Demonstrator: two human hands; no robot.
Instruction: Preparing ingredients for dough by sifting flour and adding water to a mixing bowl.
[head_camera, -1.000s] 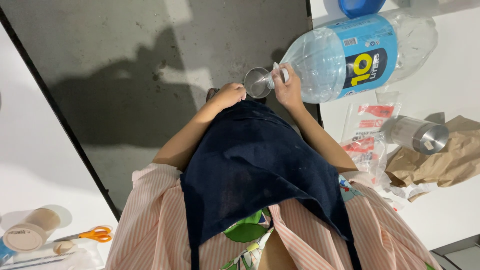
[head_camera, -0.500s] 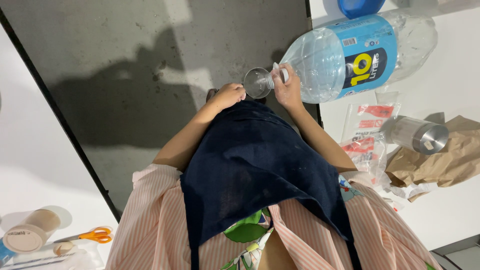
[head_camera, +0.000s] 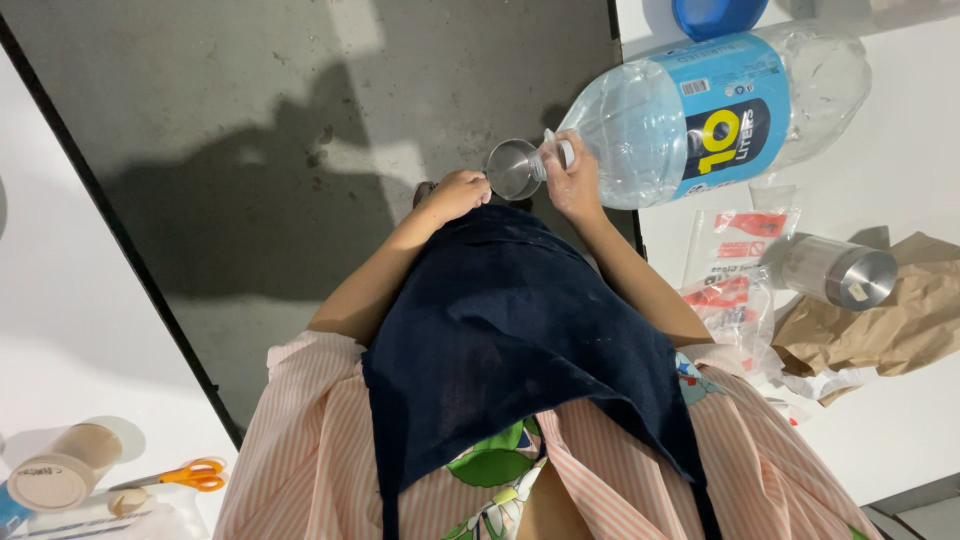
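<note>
So the right hand (head_camera: 575, 185) is gripping the neck of a big plastic water bottle (head_camera: 700, 110) lying tipped on the white surface (head_camera: 900, 400), while the left hand (head_camera: 460, 192) is clutching a small metal cup (head_camera: 512, 168) right at its mouth.

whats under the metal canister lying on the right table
The metal canister lies on its side, partly on crumpled brown paper and beside clear plastic bags with red print. What lies directly beneath its body is covered.
</note>
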